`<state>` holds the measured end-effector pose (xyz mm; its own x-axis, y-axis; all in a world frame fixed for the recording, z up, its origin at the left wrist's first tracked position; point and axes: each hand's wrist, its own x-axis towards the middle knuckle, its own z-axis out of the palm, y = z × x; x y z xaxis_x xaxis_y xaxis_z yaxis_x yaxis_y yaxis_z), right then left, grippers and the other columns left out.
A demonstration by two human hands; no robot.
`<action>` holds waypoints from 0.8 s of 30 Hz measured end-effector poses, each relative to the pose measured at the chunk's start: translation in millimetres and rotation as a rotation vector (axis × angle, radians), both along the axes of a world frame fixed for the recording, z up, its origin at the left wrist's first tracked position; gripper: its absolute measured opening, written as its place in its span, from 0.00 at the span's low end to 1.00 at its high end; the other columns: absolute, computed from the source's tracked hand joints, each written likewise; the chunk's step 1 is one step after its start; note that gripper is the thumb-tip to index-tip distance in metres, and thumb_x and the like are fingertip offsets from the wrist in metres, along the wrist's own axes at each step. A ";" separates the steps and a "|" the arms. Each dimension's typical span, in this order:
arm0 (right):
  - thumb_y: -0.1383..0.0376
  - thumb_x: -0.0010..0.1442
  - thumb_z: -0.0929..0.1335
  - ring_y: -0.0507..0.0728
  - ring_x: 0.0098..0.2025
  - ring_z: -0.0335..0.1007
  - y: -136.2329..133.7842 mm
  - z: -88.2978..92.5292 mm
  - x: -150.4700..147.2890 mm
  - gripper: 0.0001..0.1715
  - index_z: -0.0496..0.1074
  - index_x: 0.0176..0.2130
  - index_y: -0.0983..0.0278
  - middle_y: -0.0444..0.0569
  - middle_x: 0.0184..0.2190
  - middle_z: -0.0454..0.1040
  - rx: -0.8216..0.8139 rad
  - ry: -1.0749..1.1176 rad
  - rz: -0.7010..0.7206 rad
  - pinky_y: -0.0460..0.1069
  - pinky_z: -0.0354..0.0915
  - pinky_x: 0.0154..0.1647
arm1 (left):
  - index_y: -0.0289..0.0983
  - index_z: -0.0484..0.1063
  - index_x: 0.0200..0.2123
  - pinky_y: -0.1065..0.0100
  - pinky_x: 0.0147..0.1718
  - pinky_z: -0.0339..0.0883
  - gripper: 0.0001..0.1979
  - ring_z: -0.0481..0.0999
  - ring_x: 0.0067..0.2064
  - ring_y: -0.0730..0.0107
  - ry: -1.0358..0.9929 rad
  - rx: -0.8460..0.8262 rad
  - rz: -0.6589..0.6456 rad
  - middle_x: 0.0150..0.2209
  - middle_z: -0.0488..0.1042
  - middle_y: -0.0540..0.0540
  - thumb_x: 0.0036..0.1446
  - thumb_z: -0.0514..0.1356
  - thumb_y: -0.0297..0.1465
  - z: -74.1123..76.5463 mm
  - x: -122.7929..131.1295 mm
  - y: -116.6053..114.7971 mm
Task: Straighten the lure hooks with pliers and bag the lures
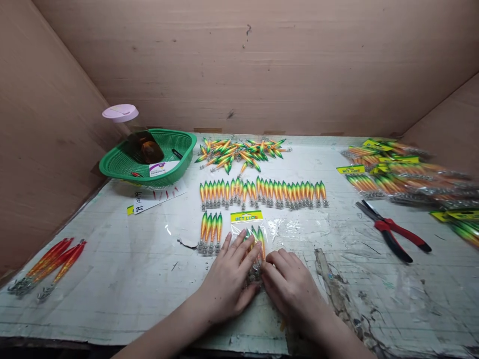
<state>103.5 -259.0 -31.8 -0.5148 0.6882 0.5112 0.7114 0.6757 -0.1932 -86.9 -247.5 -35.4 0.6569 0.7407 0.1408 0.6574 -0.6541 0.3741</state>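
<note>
both hands flat, fingers spread, pressing one clear bag of lures point(251, 234) at table centre: left hand point(228, 279) on its lower half, right hand point(290, 284) at its 5 o'clock corner. table point(123, 279), worn white. packed bags point(404, 174), 2 o'clock. green basket point(149, 157), 10 o'clock. lure row point(262, 193), 12 o'clock. pliers point(392, 232), 3 o'clock. red lures point(52, 264), 9 o'clock.

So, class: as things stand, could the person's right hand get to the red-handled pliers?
Probably yes. The right hand rests on the clear lure packet, and the pliers lie uncovered to its right on the table, with only bare surface between them.
</note>
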 end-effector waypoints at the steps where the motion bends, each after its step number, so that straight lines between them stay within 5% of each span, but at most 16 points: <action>1: 0.75 0.64 0.60 0.56 0.32 0.60 0.0 -1.2 -0.2 0.13 0.70 0.33 0.64 0.50 0.29 0.70 -0.010 0.005 -0.005 0.50 0.58 0.31 | 0.32 0.53 0.66 0.35 0.63 0.53 0.36 0.53 0.69 0.42 -0.007 0.007 0.004 0.65 0.62 0.31 0.56 0.59 0.29 0.4 1.7 1.0; 14: 0.77 0.60 0.60 0.57 0.32 0.58 -0.6 -3.3 0.5 0.13 0.70 0.33 0.64 0.50 0.30 0.68 -0.057 -0.006 -0.010 0.50 0.56 0.32 | 0.30 0.61 0.62 0.36 0.63 0.55 0.31 0.53 0.69 0.42 -0.036 0.052 0.055 0.61 0.66 0.29 0.52 0.55 0.22 -1.8 9.7 1.4; 19: 0.75 0.63 0.61 0.57 0.35 0.60 -0.2 -3.6 6.6 0.11 0.71 0.39 0.65 0.50 0.32 0.69 -0.080 0.004 -0.017 0.50 0.58 0.33 | 0.35 0.49 0.69 0.36 0.64 0.51 0.42 0.43 0.72 0.43 -0.004 -0.016 -0.038 0.70 0.52 0.32 0.52 0.61 0.28 10.4 -9.8 -3.9; 24: 0.73 0.64 0.62 0.56 0.33 0.58 1.5 -3.5 10.6 0.10 0.69 0.32 0.64 0.49 0.30 0.67 -0.091 -0.004 -0.007 0.49 0.56 0.33 | 0.34 0.53 0.67 0.40 0.66 0.48 0.36 0.48 0.71 0.49 0.073 -0.042 -0.102 0.68 0.58 0.36 0.55 0.57 0.25 11.4 -26.1 4.0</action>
<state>114.1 -257.5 -35.3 -0.5119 0.7354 0.4440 0.7167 0.6506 -0.2512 -113.0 -243.5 -24.1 0.7362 0.6740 0.0606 0.6148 -0.7037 0.3562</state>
